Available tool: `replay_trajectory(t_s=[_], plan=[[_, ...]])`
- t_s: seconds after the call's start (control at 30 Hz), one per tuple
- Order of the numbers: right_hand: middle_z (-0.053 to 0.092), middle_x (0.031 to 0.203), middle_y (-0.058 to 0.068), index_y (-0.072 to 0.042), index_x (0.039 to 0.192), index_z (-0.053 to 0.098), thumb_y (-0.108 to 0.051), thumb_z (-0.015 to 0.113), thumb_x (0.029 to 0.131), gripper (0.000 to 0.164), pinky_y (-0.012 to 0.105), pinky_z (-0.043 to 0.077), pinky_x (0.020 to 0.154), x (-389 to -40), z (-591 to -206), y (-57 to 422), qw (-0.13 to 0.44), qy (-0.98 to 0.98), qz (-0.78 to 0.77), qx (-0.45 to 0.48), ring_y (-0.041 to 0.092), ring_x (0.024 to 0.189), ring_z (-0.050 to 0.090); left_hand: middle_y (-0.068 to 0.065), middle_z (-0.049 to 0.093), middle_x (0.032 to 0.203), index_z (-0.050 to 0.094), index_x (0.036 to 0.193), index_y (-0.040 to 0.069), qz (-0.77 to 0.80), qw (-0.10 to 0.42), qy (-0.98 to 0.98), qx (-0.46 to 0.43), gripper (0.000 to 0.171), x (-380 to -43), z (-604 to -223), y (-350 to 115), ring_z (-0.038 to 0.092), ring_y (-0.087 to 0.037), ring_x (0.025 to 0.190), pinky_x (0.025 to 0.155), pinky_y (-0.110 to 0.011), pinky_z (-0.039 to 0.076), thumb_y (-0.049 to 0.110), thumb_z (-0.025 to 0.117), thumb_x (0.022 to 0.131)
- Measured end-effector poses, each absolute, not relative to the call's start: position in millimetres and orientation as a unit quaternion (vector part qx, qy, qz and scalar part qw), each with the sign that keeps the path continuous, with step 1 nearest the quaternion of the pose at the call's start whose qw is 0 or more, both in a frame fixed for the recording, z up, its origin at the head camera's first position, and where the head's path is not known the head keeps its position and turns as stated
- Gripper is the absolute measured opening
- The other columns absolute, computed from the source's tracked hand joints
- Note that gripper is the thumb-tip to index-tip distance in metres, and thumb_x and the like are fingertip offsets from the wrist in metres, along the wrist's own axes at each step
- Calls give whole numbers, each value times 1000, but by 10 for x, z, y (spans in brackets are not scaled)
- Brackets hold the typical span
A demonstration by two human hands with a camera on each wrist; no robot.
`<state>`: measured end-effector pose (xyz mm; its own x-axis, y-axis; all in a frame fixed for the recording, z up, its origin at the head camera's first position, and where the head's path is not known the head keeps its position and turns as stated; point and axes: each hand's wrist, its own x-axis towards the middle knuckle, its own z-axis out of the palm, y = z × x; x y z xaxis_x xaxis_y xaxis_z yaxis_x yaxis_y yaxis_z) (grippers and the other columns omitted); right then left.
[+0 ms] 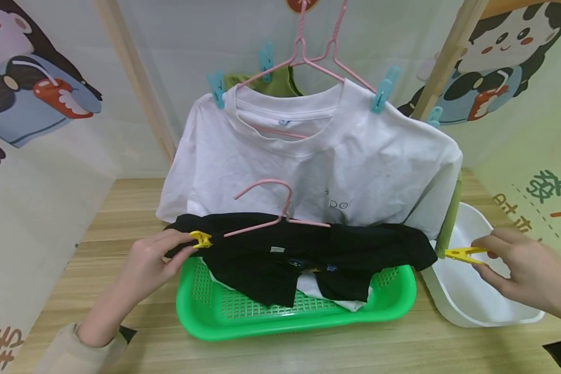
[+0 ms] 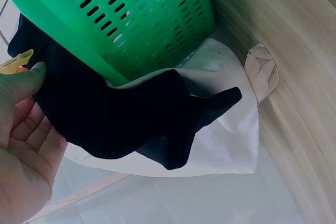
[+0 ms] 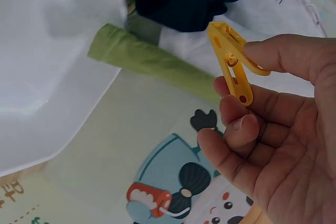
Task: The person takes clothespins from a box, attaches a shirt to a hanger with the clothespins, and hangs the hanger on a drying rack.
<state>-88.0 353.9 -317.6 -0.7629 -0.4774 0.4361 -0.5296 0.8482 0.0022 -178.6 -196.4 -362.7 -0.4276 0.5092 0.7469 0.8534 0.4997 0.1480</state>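
Note:
A black shirt [image 1: 262, 275] lies across the green basket [image 1: 280, 328], its sleeves spread to both sides. The hook of a pink hanger [image 1: 287, 202] rises from it, with the hanger's arms partly hidden in the cloth. At the shirt's left shoulder, my left hand [image 1: 156, 259] pinches a yellow clothespin [image 1: 201, 239]; its fingers are right at the black cloth [image 2: 79, 98]. My right hand [image 1: 519, 265] squeezes a second yellow clothespin [image 1: 465, 254] between thumb and fingers, its jaws parted. That clothespin is just right of the right sleeve, apart from it.
Behind hangs a white T-shirt [image 1: 271, 176] on a pink hanger, with blue clothespins [image 1: 385, 89] at its shoulders. Green cloth [image 1: 450, 218] hangs behind it. A white tub [image 1: 491, 311] stands right of the basket, under my right hand. Wooden posts [image 1: 137, 78] flank the hanging clothes.

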Motion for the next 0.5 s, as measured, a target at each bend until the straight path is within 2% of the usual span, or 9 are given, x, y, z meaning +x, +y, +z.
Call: replay_trajectory(t_s=[0.23,0.5], plan=[[47,70,-9,-10,84,60,-61,18,90,67,19,30,42,-855,-3095,3331,229,-928,57,288,4,57,39,-10,67,77,68,82,-3,-266,327,-801,-425,46,-1778,-3627,-1967,61,-16,58,45,-19,46,35,47,97],[53,73,-10,-13,87,60,-57,25,93,56,16,35,45,-871,-3026,3180,249,-913,64,316,5,58,46,-9,68,78,68,83,-3,-266,320,-806,-421,47,-1769,-3625,-1970,62,-16,60,47,-19,47,36,46,97]])
